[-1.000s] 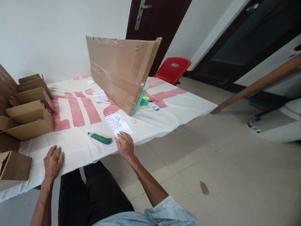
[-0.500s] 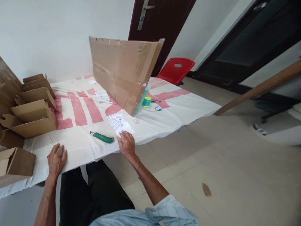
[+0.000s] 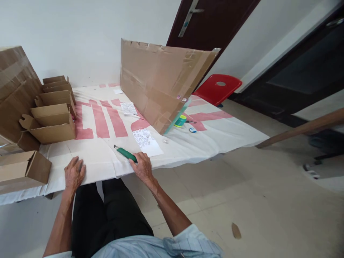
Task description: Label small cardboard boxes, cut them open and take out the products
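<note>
My right hand [image 3: 142, 166] is at the table's front edge, its fingers closed over the rear end of a green utility knife [image 3: 125, 154]. The knife's blade end points away to the left, close to the tablecloth. Just beyond this hand lies a white sheet with small printed drawings [image 3: 147, 142]. My left hand [image 3: 74, 173] rests palm down on the cloth near the edge, fingers a little apart and holding nothing. To its left sits a closed cardboard box [image 3: 39, 166].
Several open cardboard boxes [image 3: 57, 129] line the left side by a large carton [image 3: 16, 79]. A big cardboard panel [image 3: 161, 82] stands on the table [image 3: 228, 138]. Behind its right edge are a green tape roll [image 3: 180, 121] and a small blue-white roll [image 3: 192, 130]. A red chair [image 3: 219, 89] stands beyond.
My right hand has moved left from the printed sheet onto the knife's handle, and the knife has turned slightly. My left hand stays on the cloth. The view has shifted left.
</note>
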{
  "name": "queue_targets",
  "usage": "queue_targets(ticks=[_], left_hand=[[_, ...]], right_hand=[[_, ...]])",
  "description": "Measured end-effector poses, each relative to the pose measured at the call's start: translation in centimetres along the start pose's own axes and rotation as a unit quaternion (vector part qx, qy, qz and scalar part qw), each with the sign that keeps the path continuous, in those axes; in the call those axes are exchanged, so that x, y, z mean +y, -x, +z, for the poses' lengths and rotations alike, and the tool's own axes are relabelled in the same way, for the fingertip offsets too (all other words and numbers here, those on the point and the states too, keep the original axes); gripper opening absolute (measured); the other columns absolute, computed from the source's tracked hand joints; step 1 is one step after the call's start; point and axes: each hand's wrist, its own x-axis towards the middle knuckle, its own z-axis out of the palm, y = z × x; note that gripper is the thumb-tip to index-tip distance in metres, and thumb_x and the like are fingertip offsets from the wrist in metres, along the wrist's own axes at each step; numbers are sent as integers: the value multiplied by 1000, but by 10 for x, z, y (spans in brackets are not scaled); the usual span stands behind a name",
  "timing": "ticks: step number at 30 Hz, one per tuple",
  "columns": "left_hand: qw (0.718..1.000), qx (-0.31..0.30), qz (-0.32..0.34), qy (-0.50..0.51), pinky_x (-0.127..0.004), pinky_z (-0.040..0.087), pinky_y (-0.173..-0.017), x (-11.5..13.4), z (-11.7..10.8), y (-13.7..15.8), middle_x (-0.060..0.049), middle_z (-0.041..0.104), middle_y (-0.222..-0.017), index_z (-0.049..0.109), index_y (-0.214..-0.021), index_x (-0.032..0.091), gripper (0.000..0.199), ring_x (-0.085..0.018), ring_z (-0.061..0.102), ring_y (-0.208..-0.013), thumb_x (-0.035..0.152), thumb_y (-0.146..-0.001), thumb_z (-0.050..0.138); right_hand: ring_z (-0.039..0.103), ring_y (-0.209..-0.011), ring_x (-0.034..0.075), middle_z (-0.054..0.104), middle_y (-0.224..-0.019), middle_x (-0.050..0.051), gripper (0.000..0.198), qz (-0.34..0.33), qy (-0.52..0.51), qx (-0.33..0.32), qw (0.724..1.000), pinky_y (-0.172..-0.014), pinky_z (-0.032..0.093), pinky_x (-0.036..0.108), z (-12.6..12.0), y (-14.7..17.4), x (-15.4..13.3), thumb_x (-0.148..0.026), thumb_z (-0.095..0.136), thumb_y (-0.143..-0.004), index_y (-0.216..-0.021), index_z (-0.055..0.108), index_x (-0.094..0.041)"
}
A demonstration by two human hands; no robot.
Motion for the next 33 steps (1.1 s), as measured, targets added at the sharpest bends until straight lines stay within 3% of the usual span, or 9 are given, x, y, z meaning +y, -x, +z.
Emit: queue_targets(ticks=[9, 23, 29, 33], left_hand=[[1000, 6, -1, 12, -51, 49, -119, 2, 4, 14, -16, 69, -153, 78, -124, 21, 35, -35, 63, -145, 33, -99, 56], [998, 37, 9, 59, -52, 53, -117, 12, 7, 60, -14, 73, -147, 80, -118, 24, 28, -35, 65, -142, 28, -98, 61], [987, 65, -11, 145, -55, 58, -114, -4, -5, 78, -14, 78, -134, 81, -115, 24, 28, -35, 74, -125, 34, -96, 63], [979, 110, -26, 172, -52, 61, -110, -26, -23, 86, -14, 79, -126, 81, -112, 22, 30, -33, 77, -117, 42, -98, 63]], right_hand=[[57, -97, 29, 69, -96, 10, 21, 4, 41, 49, 998, -82, 41, 38, -7, 16, 8, -36, 62, -104, -107, 74, -19], [60, -104, 32, 71, -105, 13, 33, 20, 45, 14, 999, -86, 44, 40, -7, 30, 15, -42, 61, -103, -120, 75, -18], [62, -105, 33, 74, -112, 16, 39, 4, 17, 57, 998, -89, 47, 44, -8, 28, 15, -48, 58, -104, -119, 76, -18], [62, -120, 34, 74, -127, 19, 42, 6, 0, 80, 997, -101, 48, 48, -7, 23, 22, -48, 52, -107, -121, 77, -18]])
